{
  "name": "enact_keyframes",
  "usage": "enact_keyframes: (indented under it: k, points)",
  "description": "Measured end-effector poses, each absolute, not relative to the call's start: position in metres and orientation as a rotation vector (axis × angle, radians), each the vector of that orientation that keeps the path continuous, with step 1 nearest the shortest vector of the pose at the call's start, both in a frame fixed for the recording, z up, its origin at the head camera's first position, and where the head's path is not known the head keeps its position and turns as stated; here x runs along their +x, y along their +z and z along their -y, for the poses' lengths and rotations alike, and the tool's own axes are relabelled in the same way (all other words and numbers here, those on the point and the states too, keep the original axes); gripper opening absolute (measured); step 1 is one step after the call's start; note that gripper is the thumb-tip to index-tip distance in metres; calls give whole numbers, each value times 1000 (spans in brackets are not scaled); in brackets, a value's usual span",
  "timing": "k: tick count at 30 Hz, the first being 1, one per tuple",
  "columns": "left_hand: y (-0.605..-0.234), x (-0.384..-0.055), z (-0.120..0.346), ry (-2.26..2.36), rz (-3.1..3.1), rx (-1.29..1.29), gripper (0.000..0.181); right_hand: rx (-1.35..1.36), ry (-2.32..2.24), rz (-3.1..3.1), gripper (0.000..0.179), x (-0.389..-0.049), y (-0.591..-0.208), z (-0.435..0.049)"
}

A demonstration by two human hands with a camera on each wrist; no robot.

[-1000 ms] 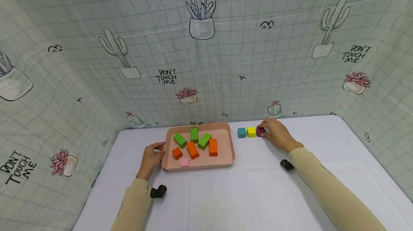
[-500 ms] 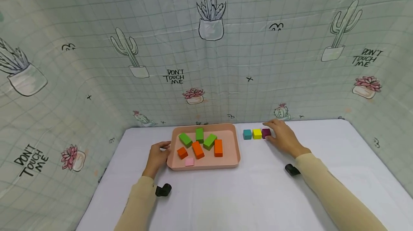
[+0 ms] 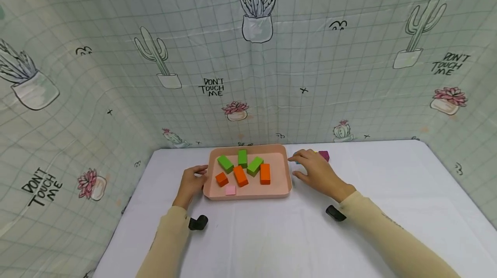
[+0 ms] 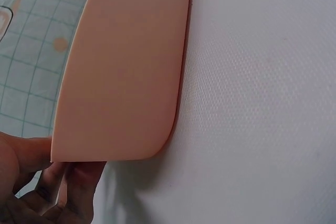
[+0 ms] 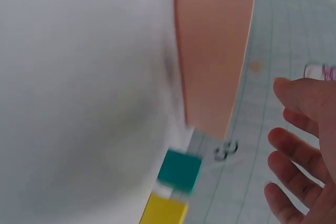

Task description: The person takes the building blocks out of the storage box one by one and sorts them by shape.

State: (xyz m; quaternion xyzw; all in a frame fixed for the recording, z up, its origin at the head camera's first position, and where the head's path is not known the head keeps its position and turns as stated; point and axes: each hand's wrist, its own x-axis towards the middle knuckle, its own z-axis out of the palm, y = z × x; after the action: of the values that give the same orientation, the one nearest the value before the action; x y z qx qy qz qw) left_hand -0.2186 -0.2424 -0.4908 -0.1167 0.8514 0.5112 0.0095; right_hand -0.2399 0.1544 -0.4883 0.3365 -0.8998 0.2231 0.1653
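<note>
A shallow pink tray (image 3: 278, 185) lies on the white table, bearing green blocks (image 3: 255, 166), orange blocks (image 3: 265, 173) and a small pink block (image 3: 231, 190). My left hand (image 3: 190, 186) holds the tray at its left end; in the left wrist view the fingers (image 4: 84, 187) curl at the end of the wall. Just beyond the tray's right end is my right hand (image 3: 320, 174), empty, with thumb and fingers spread apart. Behind it, a purple cube (image 3: 324, 156) shows, while the yellow cube (image 5: 164, 211) and teal cube (image 5: 179, 171) are mostly hidden in the head view.
A grid-patterned cloth (image 3: 272, 67) with plant drawings hangs directly behind the table and along both sides. Black wrist mounts (image 3: 198, 222) sit at both of my sleeves. The white tabletop (image 3: 264, 239) stretches in front of the tray.
My right hand has let go of the purple cube and moved left to the tray's right end, now covering most of the row of cubes. My left hand stays at the tray.
</note>
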Motion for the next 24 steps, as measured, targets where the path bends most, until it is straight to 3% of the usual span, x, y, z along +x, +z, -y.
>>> enact_keyframes:
  k: [9,19,24]
  points:
    - [-491,-221,238,1605,-2662,-364,37,1056,580,2652,42,-238,-485,-111]
    - [-492,-220,240,1585,-2683,-367,36,932,327,2918,61,-241,-492,-79]
    - [-490,-219,240,1572,-2687,-386,36,917,290,2922,59,-244,-498,-71]
